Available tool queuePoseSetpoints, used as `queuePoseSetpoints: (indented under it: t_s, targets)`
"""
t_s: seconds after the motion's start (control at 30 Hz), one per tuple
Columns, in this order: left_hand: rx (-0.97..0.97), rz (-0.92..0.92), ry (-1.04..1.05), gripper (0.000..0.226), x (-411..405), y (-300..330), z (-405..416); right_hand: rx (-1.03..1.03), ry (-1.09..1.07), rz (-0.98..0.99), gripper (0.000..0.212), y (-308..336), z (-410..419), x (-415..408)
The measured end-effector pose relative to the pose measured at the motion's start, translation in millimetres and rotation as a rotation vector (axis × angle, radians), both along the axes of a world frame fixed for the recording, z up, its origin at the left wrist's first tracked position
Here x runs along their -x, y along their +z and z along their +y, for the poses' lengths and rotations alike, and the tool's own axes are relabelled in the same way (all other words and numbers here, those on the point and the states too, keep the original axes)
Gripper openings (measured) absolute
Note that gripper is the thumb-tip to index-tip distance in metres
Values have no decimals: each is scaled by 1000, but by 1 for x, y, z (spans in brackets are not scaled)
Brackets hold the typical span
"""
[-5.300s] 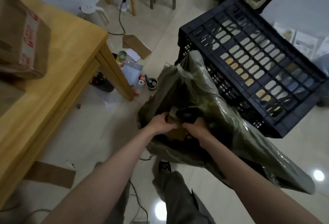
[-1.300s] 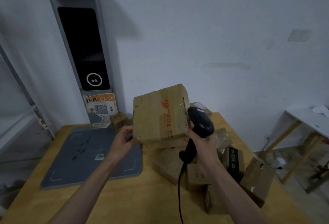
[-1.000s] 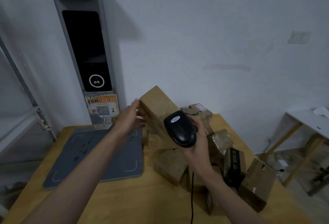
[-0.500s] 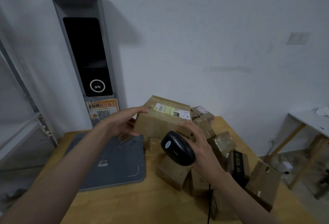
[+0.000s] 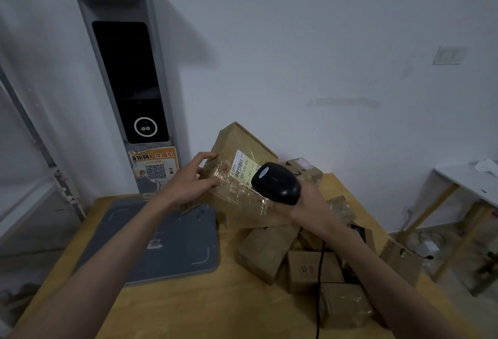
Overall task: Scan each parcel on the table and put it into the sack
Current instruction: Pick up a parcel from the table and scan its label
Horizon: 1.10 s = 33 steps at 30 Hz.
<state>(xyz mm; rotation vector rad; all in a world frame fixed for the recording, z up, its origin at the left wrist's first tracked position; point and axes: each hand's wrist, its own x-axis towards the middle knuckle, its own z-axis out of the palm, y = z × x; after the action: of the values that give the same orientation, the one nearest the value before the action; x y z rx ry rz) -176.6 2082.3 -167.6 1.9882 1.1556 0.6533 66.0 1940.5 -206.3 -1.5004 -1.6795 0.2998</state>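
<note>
Parcel held up off the table, tilted so its label faces the person; likely angled this way to give the scanner a clear line to the barcode.

Left hand grips the parcel's left end: fingers spread, index hooked over the upper corner, thumb pressed on the taped face. This steadies the tilt.

Right hand is curled round the handle of the black scanner. The scanner head sits just in front of the label's right edge, cord trailing down toward the near edge. Fingertips of this hand seem to prop the parcel's lower right corner; cannot tell for certain.

Other parcels heaped on the table's right half, below and right of the held one, not yet scanned. Grey mat on the left, kiosk standing behind it.

Sack not in view.
</note>
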Motion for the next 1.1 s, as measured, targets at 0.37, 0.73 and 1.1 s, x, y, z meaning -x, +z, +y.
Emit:
queuePoseSetpoints:
  t_s: [0.37,0.73,1.1]
  targets:
    - [-129,27,-48,57,12,-4,-1,13,33,-105,39,5,4,-3]
    - [-154,25,-73,61,15,2,-11,10,17,-67,36,6,-3,4]
    - [-25,-28,-149,57,9,-13,-26,60,-137,96,22,-10,-41,7]
